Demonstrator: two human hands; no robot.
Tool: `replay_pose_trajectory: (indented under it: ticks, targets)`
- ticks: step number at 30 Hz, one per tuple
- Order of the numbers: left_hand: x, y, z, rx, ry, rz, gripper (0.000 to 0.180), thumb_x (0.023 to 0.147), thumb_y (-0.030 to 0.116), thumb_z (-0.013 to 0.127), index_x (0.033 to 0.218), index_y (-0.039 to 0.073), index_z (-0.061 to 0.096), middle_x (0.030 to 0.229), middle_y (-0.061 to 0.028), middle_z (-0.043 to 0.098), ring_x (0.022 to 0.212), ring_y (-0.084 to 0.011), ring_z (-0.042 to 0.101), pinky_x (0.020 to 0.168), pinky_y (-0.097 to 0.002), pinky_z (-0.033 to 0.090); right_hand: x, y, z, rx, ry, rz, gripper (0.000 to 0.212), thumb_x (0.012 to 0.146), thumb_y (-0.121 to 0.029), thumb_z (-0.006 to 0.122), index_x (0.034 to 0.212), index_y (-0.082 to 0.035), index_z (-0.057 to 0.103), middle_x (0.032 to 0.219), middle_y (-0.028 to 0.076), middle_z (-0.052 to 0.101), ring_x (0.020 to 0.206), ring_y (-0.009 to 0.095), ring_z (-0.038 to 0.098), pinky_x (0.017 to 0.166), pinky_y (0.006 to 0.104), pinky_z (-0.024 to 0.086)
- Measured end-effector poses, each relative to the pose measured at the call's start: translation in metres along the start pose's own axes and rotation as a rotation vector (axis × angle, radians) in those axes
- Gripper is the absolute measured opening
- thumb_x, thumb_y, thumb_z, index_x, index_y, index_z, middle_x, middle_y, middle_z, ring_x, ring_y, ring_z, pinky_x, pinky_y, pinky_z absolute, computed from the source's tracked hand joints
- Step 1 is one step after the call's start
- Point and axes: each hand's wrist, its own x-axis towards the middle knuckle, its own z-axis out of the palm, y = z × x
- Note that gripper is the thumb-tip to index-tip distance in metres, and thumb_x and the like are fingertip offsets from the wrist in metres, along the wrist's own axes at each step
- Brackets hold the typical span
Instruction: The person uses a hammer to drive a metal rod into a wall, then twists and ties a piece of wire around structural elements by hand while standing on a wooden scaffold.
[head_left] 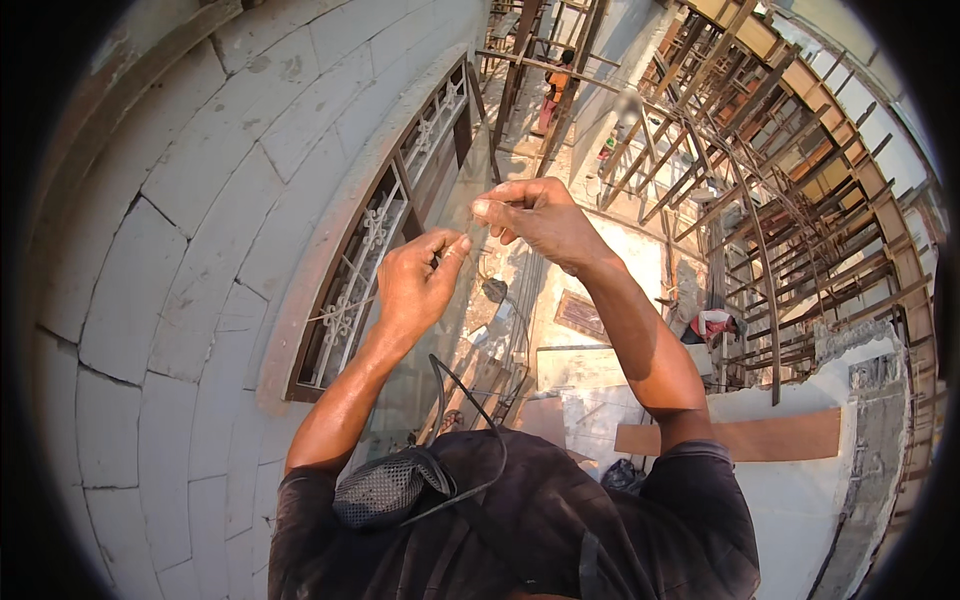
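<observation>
My left hand (pixel 415 285) is raised in front of me, its thumb and forefinger pinched together. Slightly higher, my right hand (pixel 545 225) is also closed in a pinch, its fingertips pointing toward the left ones. A small gap separates the two hands. Whatever they hold, if anything, is too thin or small to make out. To the left of my left hand, a window (pixel 375 228) with a dark wooden frame and white scroll grille is set in a pale block wall (pixel 215 300).
Far below, the ground holds boards, a framed brown panel (pixel 580 312) and debris. Timber scaffolding (pixel 770 300) fills the right side. One person in orange (pixel 556 90) stands far ahead; another person (pixel 712 325) bends at the right. A brown plank (pixel 780 435) lies near my right elbow.
</observation>
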Motion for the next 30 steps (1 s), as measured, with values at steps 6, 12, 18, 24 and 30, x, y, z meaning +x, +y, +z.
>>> replay_pose_trajectory:
  ticks: [6, 12, 18, 24, 30]
  targets:
    - [0.001, 0.002, 0.002, -0.007, -0.085, -0.034, 0.022, 0.100, 0.024, 0.069, 0.098, 0.003, 0.073, 0.072, -0.0036, 0.065, 0.064, -0.0121, 0.056, 0.060, -0.0318, 0.045, 0.004, 0.006, -0.003, 0.019, -0.065, 0.054, 0.026, 0.095, -0.030, 0.076, 0.105, -0.006, 0.076, 0.095, 0.001, 0.071, 0.082, 0.010, 0.063, 0.076, 0.0296, 0.052]
    - [0.017, -0.006, -0.014, -0.733, -0.375, -0.383, 0.032, 0.105, 0.032, 0.063, 0.087, 0.006, 0.066, 0.066, 0.0093, 0.049, 0.056, -0.0035, 0.037, 0.052, -0.0221, 0.032, 0.007, 0.024, 0.003, 0.207, -0.116, -0.095, 0.019, 0.099, -0.027, 0.072, 0.107, -0.010, 0.074, 0.111, -0.001, 0.069, 0.106, 0.013, 0.059, 0.097, 0.0335, 0.044]
    - [0.010, -0.049, 0.019, -1.392, -0.653, -0.778, 0.027, 0.107, 0.028, 0.060, 0.085, 0.014, 0.051, 0.066, 0.0119, 0.036, 0.051, 0.0002, 0.029, 0.046, -0.0185, 0.025, 0.005, 0.093, -0.012, 0.356, -0.131, -0.270, 0.018, 0.094, -0.029, 0.076, 0.101, -0.013, 0.076, 0.140, 0.005, 0.052, 0.130, 0.022, 0.047, 0.109, 0.0424, 0.038]
    - [-0.001, -0.020, -0.005, -1.047, -0.597, -0.543, 0.034, 0.103, 0.038, 0.066, 0.087, 0.007, 0.067, 0.060, 0.0112, 0.038, 0.052, -0.0034, 0.031, 0.047, -0.0255, 0.025, -0.027, 0.046, -0.012, -0.055, -0.021, -0.451, 0.019, 0.087, -0.028, 0.084, 0.098, -0.013, 0.080, 0.162, 0.013, 0.037, 0.146, 0.033, 0.038, 0.112, 0.0511, 0.038]
    - [-0.016, 0.036, -0.009, -0.003, -0.071, -0.252, 0.027, 0.096, 0.031, 0.073, 0.093, 0.005, 0.077, 0.073, -0.0053, 0.069, 0.058, -0.0112, 0.055, 0.055, -0.0322, 0.042, -0.035, 0.044, 0.021, -0.397, 0.441, -0.601, 0.021, 0.085, -0.015, 0.085, 0.104, -0.010, 0.079, 0.144, 0.011, 0.055, 0.120, 0.024, 0.057, 0.099, 0.0403, 0.050]
